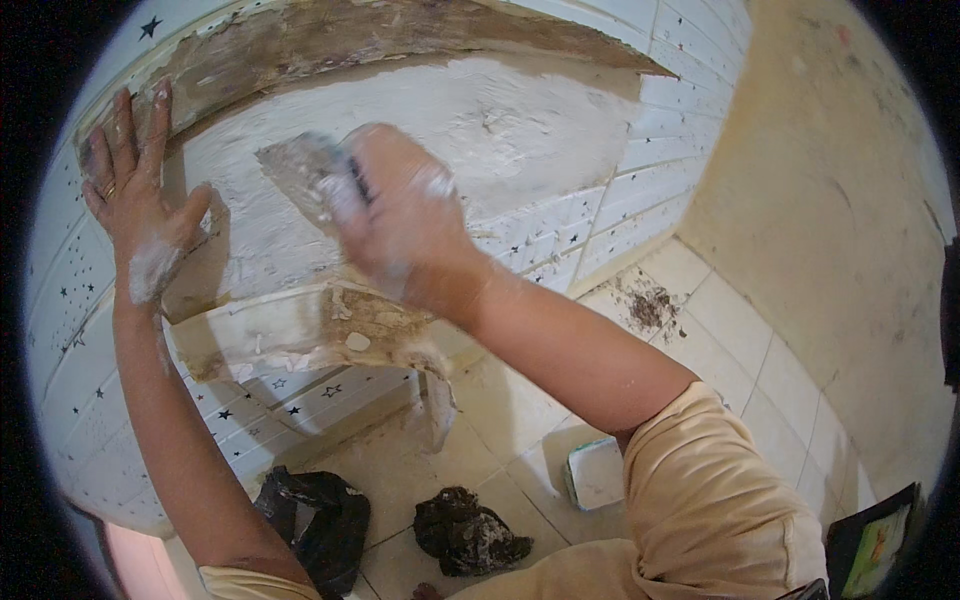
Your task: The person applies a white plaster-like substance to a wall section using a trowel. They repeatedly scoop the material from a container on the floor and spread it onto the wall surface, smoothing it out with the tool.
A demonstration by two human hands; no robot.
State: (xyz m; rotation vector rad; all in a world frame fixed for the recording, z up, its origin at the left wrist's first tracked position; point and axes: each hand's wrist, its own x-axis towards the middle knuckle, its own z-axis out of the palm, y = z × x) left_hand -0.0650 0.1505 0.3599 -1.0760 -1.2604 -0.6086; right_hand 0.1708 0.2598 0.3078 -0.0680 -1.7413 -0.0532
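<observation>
My right hand [400, 215], smeared with white filler, grips a flat putty knife [300, 175] whose blade lies against a patch of wet white plaster [500, 130] on the wall. The blade is blurred. My left hand [135, 195] is pressed flat on the wall at the left edge of the patch, fingers spread, white paste on the wrist. Above the plaster, bare brown backing [330, 40] shows where the covering is torn away. Below it a peeled strip of star-patterned wall covering [310, 335] hangs loose.
White wall panels with small black stars [640, 190] run right to a corner with a plain beige wall [830, 200]. On the tiled floor [740, 340] lie a black plastic bag [320, 515], a dark lump of debris [465, 530], a white tub [595, 470] and crumbs [650, 305].
</observation>
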